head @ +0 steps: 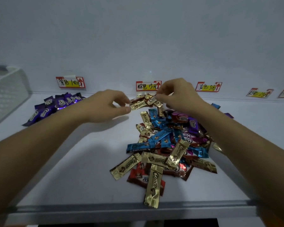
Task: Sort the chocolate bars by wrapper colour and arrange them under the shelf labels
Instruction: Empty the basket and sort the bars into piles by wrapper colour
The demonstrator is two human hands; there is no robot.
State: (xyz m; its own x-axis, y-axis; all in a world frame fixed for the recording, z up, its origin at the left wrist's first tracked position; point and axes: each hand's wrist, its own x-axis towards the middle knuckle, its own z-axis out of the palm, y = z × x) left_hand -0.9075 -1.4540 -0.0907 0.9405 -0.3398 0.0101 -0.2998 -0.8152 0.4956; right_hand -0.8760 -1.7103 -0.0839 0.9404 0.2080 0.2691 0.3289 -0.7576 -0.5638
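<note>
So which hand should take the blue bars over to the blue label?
Right, probably. The blue label is just right of the right hand, once it drops its brown bar. The left hand, at a gold bar, would cross over.

White perforated basket [5,95] at far left; white shelf surface [72,177], grey front edge; plain white wall [138,38] behind.

Counting my shelf [88,161]
Left hand [108,104] and right hand [175,94], five labels [70,82], one basket [7,92]; chocolate bars [162,145] overlap beyond counting.
</note>
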